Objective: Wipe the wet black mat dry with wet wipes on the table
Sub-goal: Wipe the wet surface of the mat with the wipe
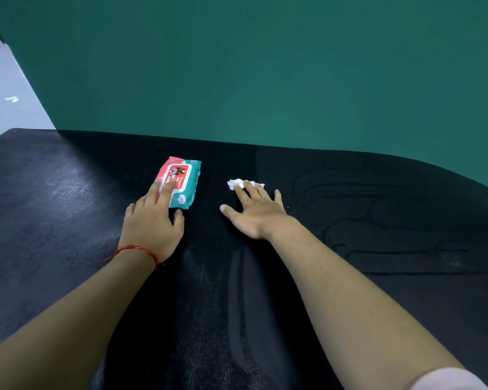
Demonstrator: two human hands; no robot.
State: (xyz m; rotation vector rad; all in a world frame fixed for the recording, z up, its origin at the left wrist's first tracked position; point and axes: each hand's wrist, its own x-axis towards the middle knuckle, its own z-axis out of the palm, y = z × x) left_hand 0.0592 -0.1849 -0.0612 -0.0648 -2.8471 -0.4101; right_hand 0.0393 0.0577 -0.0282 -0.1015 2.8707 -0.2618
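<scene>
Teal-red wipes pack [186, 178], long axis near-far, under L hand [152, 223]

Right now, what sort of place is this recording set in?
Likely a staged recording workspace: a large black mat in front, a plain green backdrop standing right behind it, and pale floor showing at far left.

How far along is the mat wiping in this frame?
Done: one crumpled wipe lies out on the black mat, right of the pack. In hand: the right hand presses straight fingers on that wipe; the left hand rests on the pack. Left: wet-looking streaks show right of the wipe and toward the near edge, so drying looks unfinished.
</scene>
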